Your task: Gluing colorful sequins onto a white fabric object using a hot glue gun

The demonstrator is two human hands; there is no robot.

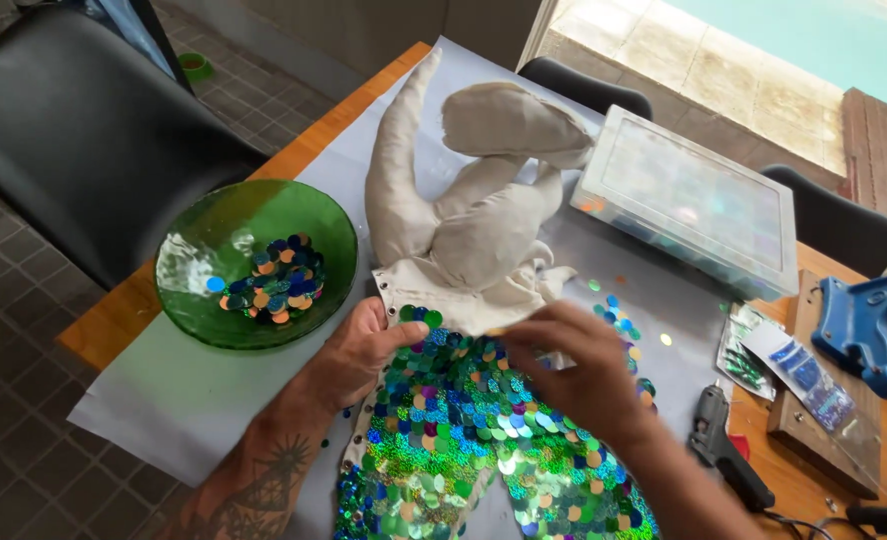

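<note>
A beige stuffed cloth figure [464, 190] lies on grey paper, its lower part covered with shiny green, blue and purple sequin discs [454, 430]. My left hand [364, 345] rests on the figure's left edge, thumb pressing the top row of sequins. My right hand [574, 370] hovers over the boundary between bare cloth and sequins, fingers pinched together; whether a sequin sits between the fingertips is hidden.
A green glass bowl [204, 215] with loose sequins stands at left. A clear plastic compartment box [694, 200] sits at back right. A black glue gun [724, 445], a blue glue gun [869, 330], small bags [804, 375] and scattered sequins [619, 315] lie at right. Black chairs surround the table.
</note>
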